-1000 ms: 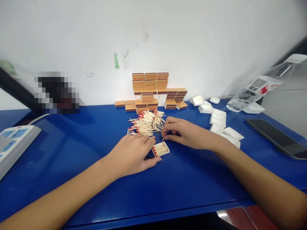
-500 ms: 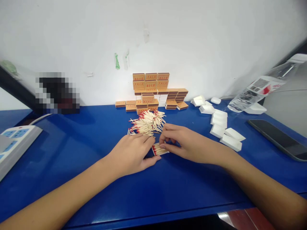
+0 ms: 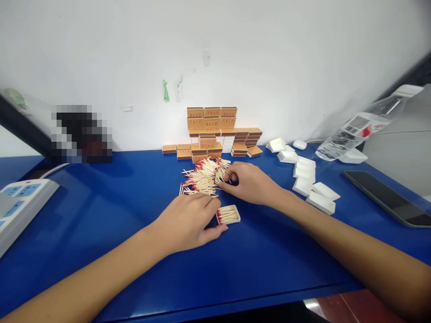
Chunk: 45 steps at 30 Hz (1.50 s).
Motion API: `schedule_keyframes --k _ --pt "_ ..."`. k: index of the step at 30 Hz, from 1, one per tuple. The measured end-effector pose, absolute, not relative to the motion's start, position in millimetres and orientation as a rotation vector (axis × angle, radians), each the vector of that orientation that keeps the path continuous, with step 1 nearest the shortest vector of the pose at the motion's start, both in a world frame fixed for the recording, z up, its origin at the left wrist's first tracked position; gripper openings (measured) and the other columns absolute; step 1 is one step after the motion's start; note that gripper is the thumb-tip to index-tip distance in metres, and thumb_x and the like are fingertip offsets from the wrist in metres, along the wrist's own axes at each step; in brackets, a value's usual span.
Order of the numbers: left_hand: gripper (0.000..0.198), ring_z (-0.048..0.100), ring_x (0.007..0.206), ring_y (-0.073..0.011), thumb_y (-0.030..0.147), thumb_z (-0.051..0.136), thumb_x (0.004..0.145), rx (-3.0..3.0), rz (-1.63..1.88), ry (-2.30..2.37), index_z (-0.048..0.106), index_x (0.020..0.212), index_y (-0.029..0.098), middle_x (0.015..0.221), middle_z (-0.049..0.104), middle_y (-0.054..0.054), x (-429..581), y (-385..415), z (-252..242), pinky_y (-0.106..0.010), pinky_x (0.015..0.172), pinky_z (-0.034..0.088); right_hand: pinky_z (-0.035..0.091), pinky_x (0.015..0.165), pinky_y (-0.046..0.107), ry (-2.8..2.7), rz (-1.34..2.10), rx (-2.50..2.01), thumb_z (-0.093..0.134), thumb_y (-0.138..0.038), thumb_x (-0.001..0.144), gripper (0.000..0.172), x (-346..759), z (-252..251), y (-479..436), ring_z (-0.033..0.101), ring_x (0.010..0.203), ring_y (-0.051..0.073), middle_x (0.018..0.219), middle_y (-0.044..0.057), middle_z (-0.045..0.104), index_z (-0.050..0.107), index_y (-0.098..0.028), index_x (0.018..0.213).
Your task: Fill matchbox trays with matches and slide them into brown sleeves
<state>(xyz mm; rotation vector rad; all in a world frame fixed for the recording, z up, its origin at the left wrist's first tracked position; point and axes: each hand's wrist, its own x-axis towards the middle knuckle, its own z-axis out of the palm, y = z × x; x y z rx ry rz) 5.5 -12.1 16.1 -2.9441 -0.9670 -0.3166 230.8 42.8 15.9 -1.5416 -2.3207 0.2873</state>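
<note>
Matchsticks (image 3: 204,178), heaped at eleven o'clock from our matchbox tray (image 3: 238,214), look light, brittle; best held mid-stem. Left hand (image 3: 189,222) pinches tray; right hand (image 3: 249,180) at heap, pinch unclear to us.

- Left forearm (image 3: 114,264): bare; slants inward from left part of table's (image 3: 218,276) near edge.
- Left hand (image 3: 190,224): palm down, fingers bent, thumb extended rightward, apart from forefinger.
- Right forearm (image 3: 323,231): bare; crosses near edge toward right corner.
- Right hand (image 3: 247,181): farther from near edge; thumb, fingers curved inward.
</note>
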Motion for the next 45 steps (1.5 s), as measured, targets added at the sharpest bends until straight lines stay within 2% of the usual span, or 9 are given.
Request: schedule_keyframes --k 5,15,22,27,33,41,45 --pt "0.031 0.073 0.084 -0.0265 0.048 0.060 0.099 -2.953 -0.306 -0.959 0.065 0.103 0.018 0.091 0.074 -0.004 6 -12 17 -0.037 0.063 0.051 0.036 0.063 0.031 -2.398 0.357 -1.536 0.067 -0.031 0.091 0.017 238 18 43 0.056 0.069 0.017 0.081 0.004 0.067 0.066 -0.020 0.078" --pt "0.029 0.072 0.081 -0.0243 0.046 0.062 0.099 -2.938 -0.334 -0.978 0.064 0.102 0.017 0.090 0.074 -0.005 4 -9 16 -0.034 0.062 0.050 0.036 0.062 0.031 -2.576 0.564 -1.452 0.062 -0.042 0.094 0.024 283 23 41 0.052 0.068 0.017 0.078 0.003 0.065 0.068 -0.021 0.085" --pt "0.030 0.073 0.079 -0.0246 0.047 0.064 0.098 -2.908 -0.432 -0.985 0.065 0.105 0.017 0.091 0.075 -0.005 3 -7 12 -0.034 0.060 0.050 0.035 0.063 0.030 -2.538 0.644 -1.371 0.066 -0.037 0.092 0.018 283 34 32 0.050 0.069 0.016 0.080 0.001 0.063 0.064 -0.021 0.085" --pt "0.031 0.073 0.079 -0.0244 0.047 0.066 0.096 -2.911 -0.480 -1.025 0.065 0.111 0.019 0.092 0.076 -0.003 3 -5 9 -0.035 0.061 0.050 0.036 0.062 0.028 -2.502 0.705 -1.150 0.067 -0.033 0.093 0.015 267 43 13 0.049 0.069 0.014 0.080 -0.001 0.058 0.062 -0.021 0.085" --pt "0.029 0.071 0.074 -0.0231 0.047 0.067 0.095 -2.938 -0.497 -1.021 0.063 0.093 0.018 0.085 0.073 -0.003 2 -3 9 -0.034 0.060 0.047 0.039 0.067 0.026 -2.611 0.631 -1.009 0.067 -0.018 0.093 0.006 249 31 2 0.056 0.074 0.013 0.090 0.000 0.063 0.062 -0.020 0.090" --pt "0.031 0.071 0.078 -0.0217 0.051 0.067 0.096 -2.981 -0.491 -1.074 0.065 0.101 0.021 0.090 0.074 -0.002 1 -3 12 -0.033 0.063 0.046 0.041 0.068 0.027 -2.606 0.677 -1.033 0.067 -0.032 0.100 0.014 247 32 -1 0.060 0.077 0.015 0.097 0.003 0.068 0.069 -0.019 0.095" --pt "0.031 0.071 0.077 -0.0224 0.051 0.067 0.095 -2.975 -0.501 -1.076 0.066 0.103 0.021 0.089 0.075 -0.002 0 -2 11 -0.033 0.063 0.047 0.038 0.066 0.028 -2.446 0.566 -1.176 0.066 -0.030 0.098 0.015 241 29 0 0.056 0.073 0.014 0.080 0.001 0.064 0.070 -0.019 0.088"
